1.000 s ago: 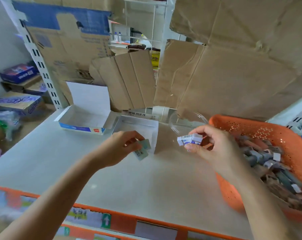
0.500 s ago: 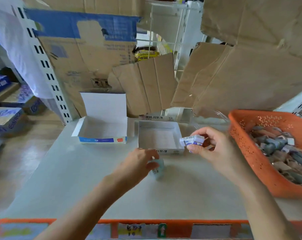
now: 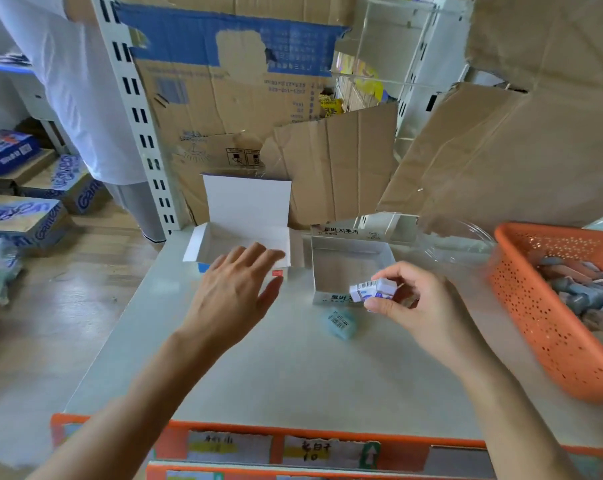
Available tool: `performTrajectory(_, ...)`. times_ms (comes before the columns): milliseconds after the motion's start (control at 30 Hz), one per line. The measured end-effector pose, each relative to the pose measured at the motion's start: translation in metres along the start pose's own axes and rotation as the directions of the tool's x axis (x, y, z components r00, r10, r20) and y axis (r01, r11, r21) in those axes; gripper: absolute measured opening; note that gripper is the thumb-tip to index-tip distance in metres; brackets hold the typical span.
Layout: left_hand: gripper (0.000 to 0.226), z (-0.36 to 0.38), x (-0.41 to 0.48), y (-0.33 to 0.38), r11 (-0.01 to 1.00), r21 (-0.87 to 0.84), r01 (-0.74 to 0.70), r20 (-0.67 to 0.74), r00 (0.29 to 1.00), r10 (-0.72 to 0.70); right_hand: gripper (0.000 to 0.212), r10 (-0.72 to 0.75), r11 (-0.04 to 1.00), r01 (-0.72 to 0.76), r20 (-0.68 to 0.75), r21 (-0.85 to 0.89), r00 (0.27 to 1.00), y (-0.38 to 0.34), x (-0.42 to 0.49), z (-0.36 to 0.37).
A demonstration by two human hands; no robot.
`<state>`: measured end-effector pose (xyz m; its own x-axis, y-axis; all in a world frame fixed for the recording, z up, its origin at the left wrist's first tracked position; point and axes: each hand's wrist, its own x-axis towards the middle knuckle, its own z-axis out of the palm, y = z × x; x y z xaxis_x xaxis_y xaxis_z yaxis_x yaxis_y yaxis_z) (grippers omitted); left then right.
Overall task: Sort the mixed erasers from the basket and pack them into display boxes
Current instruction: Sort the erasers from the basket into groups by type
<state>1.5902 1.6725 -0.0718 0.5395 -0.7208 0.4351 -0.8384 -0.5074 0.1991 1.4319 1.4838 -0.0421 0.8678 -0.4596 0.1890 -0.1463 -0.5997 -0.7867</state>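
The grey display box (image 3: 345, 268) stands open near the back of the pale table (image 3: 293, 375) and serves as the reference point. Its interior holds no visible eraser. Just to the left of the grey display box, almost touching it, stands a white display box (image 3: 234, 239) with its lid flap raised upright at the back. The left hand (image 3: 234, 296) is above the front wall of this white box, palm down, fingers straight and slightly spread, holding nothing; whether the fingertips touch the box cannot be determined. At the front right corner of the grey display box, the right hand (image 3: 414, 303) pinches a white eraser (image 3: 372, 289) between the thumb and the fingers; the barcode on its sleeve faces up. The remaining fingers are curled. Directly in front of the grey display box, just beside its front wall, a teal eraser (image 3: 341, 323) lies flat on the table with its barcode label up, apart from both hands. To the right of the grey display box, well apart from it, sits the orange basket (image 3: 535, 317), which contains a heap of mixed erasers (image 3: 577, 289). Between the basket and the grey display box, toward the back, rests a clear plastic dish (image 3: 455, 244). Behind the grey display box, flattened cardboard sheets (image 3: 327, 168) lean upright.
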Motion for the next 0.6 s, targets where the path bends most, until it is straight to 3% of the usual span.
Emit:
performTrajectory(167,0.038,-0.021,-0.017,-0.069,0.984,0.109,0.144,0.011,0.989,-0.146,0.022,0.055,0.996,-0.065,0.151,0.056,0.987,-0.019,0.014,0.063)
performTrajectory(333,0.044,-0.030,-0.019,-0.100,0.972,0.065,0.227,0.044,0.972,-0.230,0.023,0.110,0.965,-0.161,0.242,0.206,0.964,-0.038,0.031,0.122)
performTrajectory(400,0.045,-0.030,-0.019,-0.105,0.968,0.048,0.244,0.049,0.968,-0.247,0.020,0.143,0.947,-0.206,0.249,0.246,0.958,-0.044,0.038,0.142)
performTrajectory(600,0.044,-0.023,-0.019,-0.113,0.963,-0.007,0.269,0.100,0.958,-0.267,0.027,0.173,0.979,-0.184,0.124,0.091,0.977,-0.051,0.050,0.183)
